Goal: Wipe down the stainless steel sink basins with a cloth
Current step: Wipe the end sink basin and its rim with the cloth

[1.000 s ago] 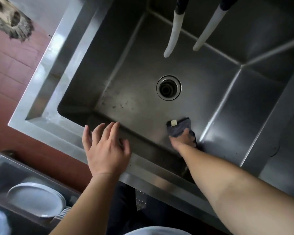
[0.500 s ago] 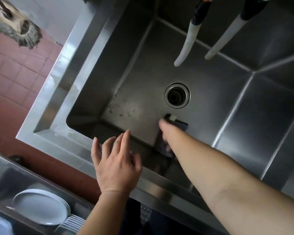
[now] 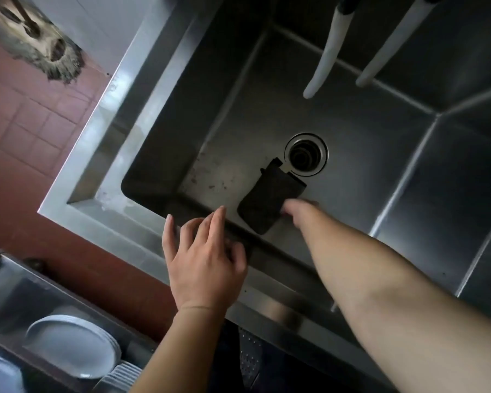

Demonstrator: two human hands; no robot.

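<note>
A deep stainless steel sink basin (image 3: 366, 143) fills the view, with a round drain (image 3: 306, 154) in its floor. A dark folded cloth (image 3: 268, 198) lies on the basin floor just left of the drain. My right hand (image 3: 298, 211) reaches down into the basin and holds the cloth's near right edge; its fingers are mostly hidden behind the hand. My left hand (image 3: 204, 259) hovers with fingers spread over the basin's front rim (image 3: 142, 236). Brown specks dot the floor left of the cloth.
Two white hose ends (image 3: 325, 58) hang over the back of the basin. A second basin (image 3: 488, 251) adjoins on the right. A stack of white plates (image 3: 68, 347) sits in a tub at lower left. Red floor tiles (image 3: 26, 123) lie left of the sink.
My right hand has swept the cloth leftward across the basin floor, from the right side to beside the drain. The left hand stays over the front rim.
</note>
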